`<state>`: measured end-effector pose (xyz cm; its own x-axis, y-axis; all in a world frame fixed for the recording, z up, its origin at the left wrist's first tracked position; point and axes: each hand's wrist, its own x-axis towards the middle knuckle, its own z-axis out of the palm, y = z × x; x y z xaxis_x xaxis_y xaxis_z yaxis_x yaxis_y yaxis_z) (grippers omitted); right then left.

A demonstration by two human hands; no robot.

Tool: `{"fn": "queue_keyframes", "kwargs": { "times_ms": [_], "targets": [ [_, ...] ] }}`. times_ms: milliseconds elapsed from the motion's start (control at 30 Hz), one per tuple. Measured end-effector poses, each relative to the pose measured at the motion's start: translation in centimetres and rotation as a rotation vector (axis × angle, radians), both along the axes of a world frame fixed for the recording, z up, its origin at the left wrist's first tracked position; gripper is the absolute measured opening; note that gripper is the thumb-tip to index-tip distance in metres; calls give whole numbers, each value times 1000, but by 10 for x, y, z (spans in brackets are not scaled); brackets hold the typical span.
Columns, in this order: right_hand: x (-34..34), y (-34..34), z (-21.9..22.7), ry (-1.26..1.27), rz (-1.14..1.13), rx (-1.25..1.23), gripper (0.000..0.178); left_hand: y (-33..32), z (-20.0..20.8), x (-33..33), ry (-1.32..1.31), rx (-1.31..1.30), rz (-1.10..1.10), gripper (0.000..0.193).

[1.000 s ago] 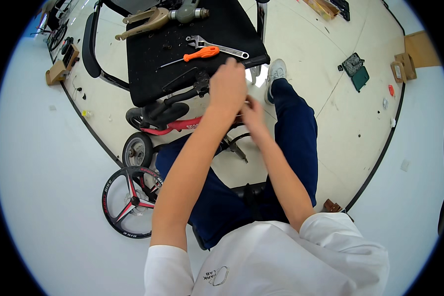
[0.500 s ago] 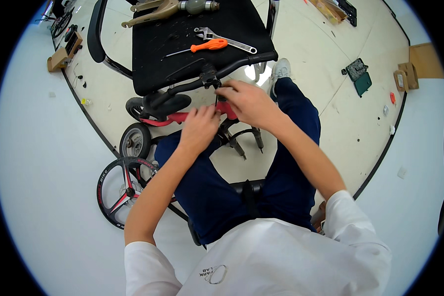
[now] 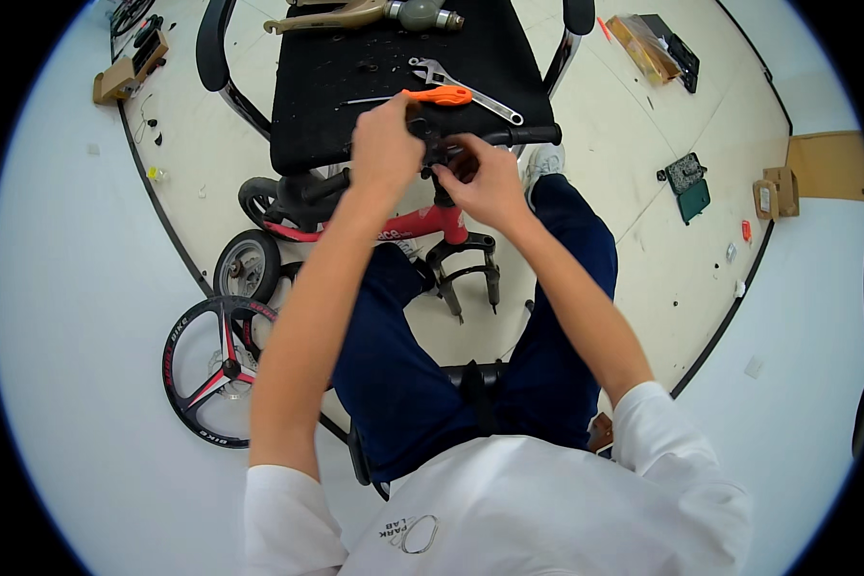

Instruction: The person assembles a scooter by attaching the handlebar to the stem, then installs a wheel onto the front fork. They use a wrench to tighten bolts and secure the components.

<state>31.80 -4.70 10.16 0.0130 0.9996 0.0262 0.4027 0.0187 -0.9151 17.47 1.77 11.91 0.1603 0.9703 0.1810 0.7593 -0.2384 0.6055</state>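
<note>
A small red bicycle frame (image 3: 413,226) stands between my knees, its black fork (image 3: 466,274) carrying no wheel. Black handlebars (image 3: 520,135) cross its top, in front of the chair seat. My left hand (image 3: 386,149) is closed over the black handlebar stem (image 3: 432,149) from the left, its fingertips mostly hidden. From the right, my right hand (image 3: 488,182) curls thumb and fingers round the same stem. Just beyond my left fingers lies an orange-handled screwdriver (image 3: 442,96), beside a silver adjustable wrench (image 3: 468,91).
The black chair (image 3: 322,77) also bears a tan fork (image 3: 341,16). To the left are a grey wheel (image 3: 247,269) and a three-spoke wheel (image 3: 228,370). On the floor at right lie an opened green case (image 3: 691,192) and cardboard boxes (image 3: 778,192).
My left hand has risen from the red frame to the handlebar stem. My right hand has turned in round the stem. The whole view has shifted slightly.
</note>
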Motion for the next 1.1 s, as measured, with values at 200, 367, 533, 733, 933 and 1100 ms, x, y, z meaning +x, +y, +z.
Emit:
{"fn": "queue_keyframes", "kwargs": {
  "times_ms": [200, 367, 533, 733, 933, 1100],
  "targets": [
    [-13, -9, -18, 158, -269, -12, 19, 0, -3, 72, -488, -139, 164, 38],
    [38, -37, -24, 156, -198, -2, 20, -31, -21, 105, -209, 29, -178, 35],
    [94, -70, -24, 448, -466, -259, 17, -73, -58, 89, 160, 73, -645, 23],
    [67, -22, -7, 23, -74, -63, 18, -79, -82, 11, 469, 274, -913, 22],
    [27, -10, 82, -366, 165, 24, 39, -119, 41, -48, 546, -184, -720, 29],
    [43, 1, 102, -401, 204, 55, 34, -133, 83, -3, -363, -725, 98, 55]
  ]
}}
